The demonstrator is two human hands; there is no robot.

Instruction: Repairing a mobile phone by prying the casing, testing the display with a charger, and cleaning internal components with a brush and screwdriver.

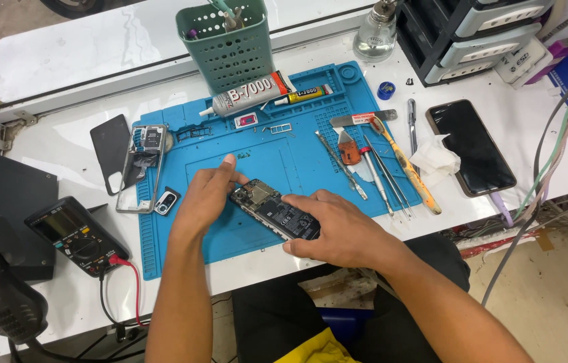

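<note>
Between both hands on the blue repair mat (230,235), opened smartphone (276,210) lies back-off, internals exposed, left hand (207,196) pinching its top edge, right hand (338,232) clamped over its lower end; stripped frame (141,167) left of grip, tweezers (385,176) right, reassembly undone.

The right hand (338,232) covers the near end of the opened phone (276,210). The drawer unit (479,30) is cut off at the top right, and the small parts on the blue mat (230,232) are too tiny to identify.
</note>
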